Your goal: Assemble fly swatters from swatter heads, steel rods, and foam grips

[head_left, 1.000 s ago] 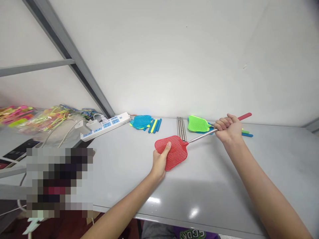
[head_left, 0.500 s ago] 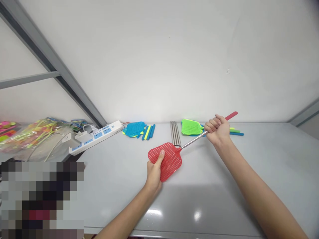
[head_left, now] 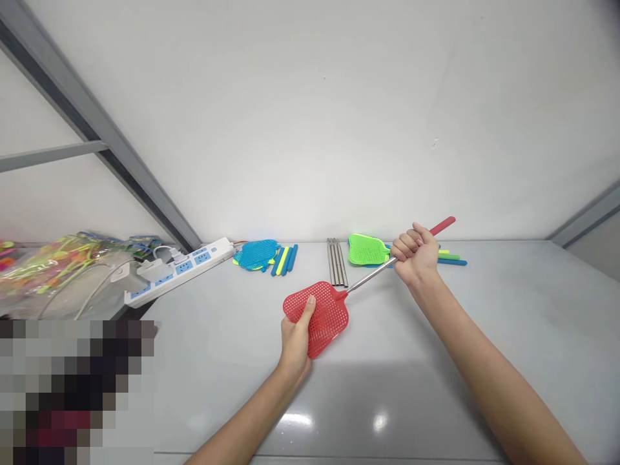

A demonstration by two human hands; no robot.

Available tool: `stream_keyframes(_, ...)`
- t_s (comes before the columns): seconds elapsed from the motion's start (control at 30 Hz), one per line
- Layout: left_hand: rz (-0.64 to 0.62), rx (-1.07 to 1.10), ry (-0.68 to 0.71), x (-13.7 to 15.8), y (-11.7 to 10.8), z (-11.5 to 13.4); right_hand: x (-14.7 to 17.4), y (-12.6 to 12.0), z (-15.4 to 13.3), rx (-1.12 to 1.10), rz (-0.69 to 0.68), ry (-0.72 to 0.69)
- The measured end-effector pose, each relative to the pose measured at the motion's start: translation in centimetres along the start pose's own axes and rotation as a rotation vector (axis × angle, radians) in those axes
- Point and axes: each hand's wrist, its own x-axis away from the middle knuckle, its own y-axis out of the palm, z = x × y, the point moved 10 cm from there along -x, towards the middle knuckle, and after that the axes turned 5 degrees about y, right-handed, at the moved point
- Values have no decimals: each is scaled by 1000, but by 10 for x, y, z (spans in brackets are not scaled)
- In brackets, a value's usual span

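A red fly swatter (head_left: 329, 321) slants across the middle of the view, its perforated head low on the left and its red handle end up on the right. My left hand (head_left: 296, 336) pinches the head, thumb on top and fingers hidden beneath. Around the metal rod, close to the red handle, my right hand (head_left: 415, 254) is closed. Several metal rods (head_left: 336, 261) lie side by side behind the swatter. Green and blue fly swatters (head_left: 367, 249) lie stacked behind my right hand, which hides part of their shafts.
Blue and yellow swatter heads (head_left: 259, 254) lie at the back left beside blue and yellow handle sleeves (head_left: 285, 259). A white power strip (head_left: 181, 270) with plugs stands further left, next to clear plastic bags (head_left: 72, 268) of colourful items. A wall closes off the grey table's (head_left: 217, 361) back.
The whole scene has shifted slightly left in view. Both hands keep their hold on the red fly swatter, with little visible movement between them.
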Motion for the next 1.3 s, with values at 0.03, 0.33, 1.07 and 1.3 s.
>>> stream_keyframes(0.03, -3, 1, -5, 0, 1, 0, 0, 1, 1, -2, -6, -1)
stream_keyframes(0.33, -49, 72, -65, -1, 8, -10, 8, 10, 47, -9, -41, 107)
stream_keyframes(1.07, -53, 78, -19, 3, 14, 0, 3, 9, 38, 85, -9, 148)
stream_keyframes(1.3, -79, 70, -20, 3, 16, 1, -4, 4, -11, 102, 14, 5)
